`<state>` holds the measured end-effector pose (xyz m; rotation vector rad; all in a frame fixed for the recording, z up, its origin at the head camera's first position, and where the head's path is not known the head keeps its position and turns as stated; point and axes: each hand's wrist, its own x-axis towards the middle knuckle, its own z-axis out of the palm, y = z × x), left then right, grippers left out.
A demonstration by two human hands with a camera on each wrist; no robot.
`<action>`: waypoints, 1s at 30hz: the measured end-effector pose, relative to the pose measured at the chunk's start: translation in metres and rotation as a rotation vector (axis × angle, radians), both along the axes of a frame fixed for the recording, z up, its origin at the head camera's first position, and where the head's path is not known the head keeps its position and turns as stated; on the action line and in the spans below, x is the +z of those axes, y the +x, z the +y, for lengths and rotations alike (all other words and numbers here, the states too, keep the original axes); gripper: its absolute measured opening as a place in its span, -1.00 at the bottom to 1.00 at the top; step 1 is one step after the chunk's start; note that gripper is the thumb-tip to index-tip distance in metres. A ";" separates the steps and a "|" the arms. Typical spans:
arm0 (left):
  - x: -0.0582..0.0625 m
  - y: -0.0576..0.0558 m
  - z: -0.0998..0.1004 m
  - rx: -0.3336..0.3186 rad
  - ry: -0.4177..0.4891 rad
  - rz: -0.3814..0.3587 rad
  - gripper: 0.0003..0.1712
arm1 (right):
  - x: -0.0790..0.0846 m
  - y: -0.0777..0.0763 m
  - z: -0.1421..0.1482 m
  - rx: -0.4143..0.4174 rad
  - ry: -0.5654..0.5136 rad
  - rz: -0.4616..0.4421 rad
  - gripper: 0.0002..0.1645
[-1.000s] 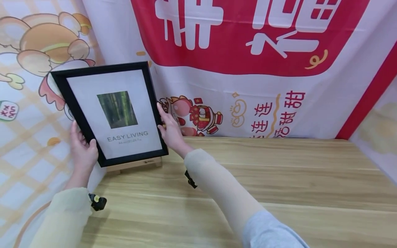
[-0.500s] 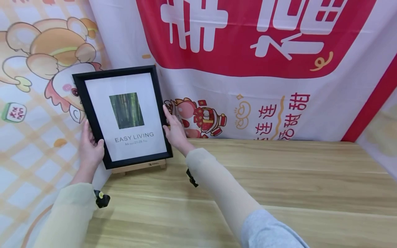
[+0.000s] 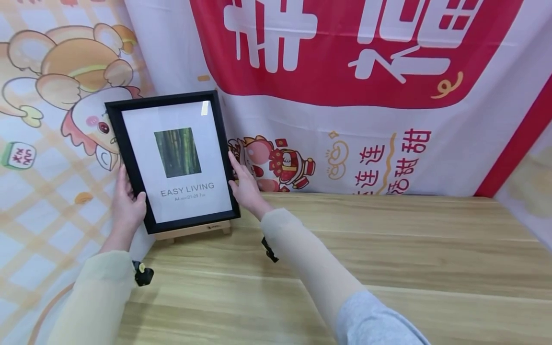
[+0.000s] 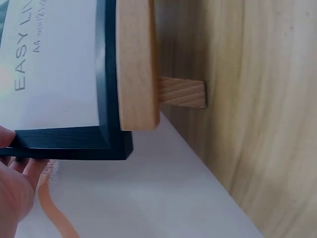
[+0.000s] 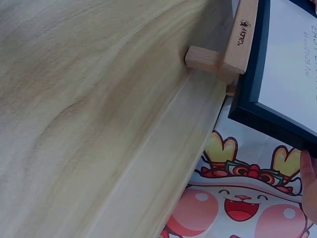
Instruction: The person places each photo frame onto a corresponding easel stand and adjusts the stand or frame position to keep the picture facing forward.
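Note:
A black picture frame with a small forest picture and the words EASY LIVING stands tilted back on a wooden tabletop easel. Its bottom edge lies along the easel's front ledge; most of the easel is hidden behind it. My left hand grips the frame's left side, thumb on the front and fingers behind. My right hand touches the right side with fingers nearly straight, and in the right wrist view a fingertip meets the outer edge.
The wood-grain table spreads to the right and front. A red and white banner hangs along its back edge. A patterned cloth covers the left side, close behind the frame.
The frame shifted right and became more upright during the first half second while the view turned slightly. Since then it has barely moved; the right fingers slid slightly down its edge.

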<state>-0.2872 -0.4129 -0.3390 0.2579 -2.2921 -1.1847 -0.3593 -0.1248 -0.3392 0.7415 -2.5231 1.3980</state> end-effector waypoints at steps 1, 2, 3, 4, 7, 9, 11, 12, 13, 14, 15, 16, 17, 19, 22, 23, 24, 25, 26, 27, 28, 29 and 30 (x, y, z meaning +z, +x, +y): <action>-0.001 0.000 0.000 0.004 0.003 0.000 -0.10 | 0.000 0.000 0.000 0.002 0.002 -0.002 0.05; -0.002 0.001 0.000 0.005 0.006 0.002 -0.11 | -0.002 0.001 0.001 0.007 0.002 -0.005 0.06; -0.005 0.001 0.000 0.008 0.007 0.008 -0.12 | -0.003 0.001 0.001 0.012 0.003 -0.005 0.06; -0.007 0.002 0.000 0.008 0.013 0.011 -0.14 | -0.006 0.002 0.001 0.018 0.001 -0.007 0.06; -0.017 0.006 -0.001 -0.012 0.039 0.022 -0.18 | -0.018 0.005 0.002 0.044 -0.023 -0.031 0.05; -0.024 0.009 -0.002 -0.033 0.068 0.020 -0.20 | -0.027 0.007 0.002 0.055 -0.041 -0.037 0.02; -0.032 0.013 -0.003 -0.064 0.097 0.011 -0.20 | -0.035 0.011 0.003 0.062 -0.052 -0.052 0.00; -0.035 0.016 -0.003 -0.082 0.108 0.000 -0.18 | -0.039 0.012 0.004 0.063 -0.056 -0.056 0.00; -0.040 0.018 -0.003 -0.103 0.118 -0.002 -0.16 | -0.042 0.014 0.005 0.067 -0.057 -0.058 0.00; -0.044 0.021 -0.004 -0.126 0.115 -0.011 -0.12 | -0.046 0.015 0.006 0.068 -0.048 -0.061 0.01; -0.048 0.024 -0.005 -0.153 0.111 -0.016 -0.06 | -0.049 0.017 0.007 0.069 -0.039 -0.060 0.03; -0.052 0.027 -0.005 -0.181 0.102 -0.027 -0.01 | -0.053 0.018 0.007 0.070 -0.032 -0.063 0.06; -0.055 0.030 -0.006 -0.205 0.083 -0.034 0.04 | -0.055 0.019 0.008 0.075 -0.027 -0.067 0.09; -0.062 0.035 -0.007 -0.241 0.051 -0.031 0.16 | -0.061 0.021 0.008 0.083 -0.014 -0.063 0.15; -0.068 0.037 -0.008 -0.273 0.024 -0.041 0.28 | -0.067 0.023 0.007 0.093 -0.014 -0.075 0.21; -0.070 0.038 -0.008 -0.279 0.024 -0.044 0.32 | -0.068 0.023 0.007 0.096 -0.015 -0.084 0.22; -0.071 0.038 -0.009 -0.286 0.028 -0.047 0.34 | -0.069 0.024 0.007 0.097 -0.018 -0.095 0.23; -0.072 0.038 -0.009 -0.289 0.026 -0.052 0.36 | -0.069 0.024 0.006 0.096 -0.019 -0.104 0.24; -0.072 0.038 -0.009 -0.288 0.017 -0.058 0.38 | -0.070 0.024 0.006 0.095 -0.020 -0.108 0.25; -0.072 0.038 -0.009 -0.287 0.008 -0.066 0.40 | -0.070 0.024 0.006 0.093 -0.025 -0.113 0.26; -0.072 0.038 -0.009 -0.285 -0.008 -0.068 0.40 | -0.071 0.024 0.007 0.090 -0.022 -0.116 0.28; -0.072 0.038 -0.008 -0.285 -0.022 -0.069 0.40 | -0.072 0.024 0.007 0.087 -0.019 -0.112 0.30; -0.072 0.038 -0.008 -0.291 -0.029 -0.067 0.40 | -0.073 0.023 0.008 0.084 -0.017 -0.105 0.31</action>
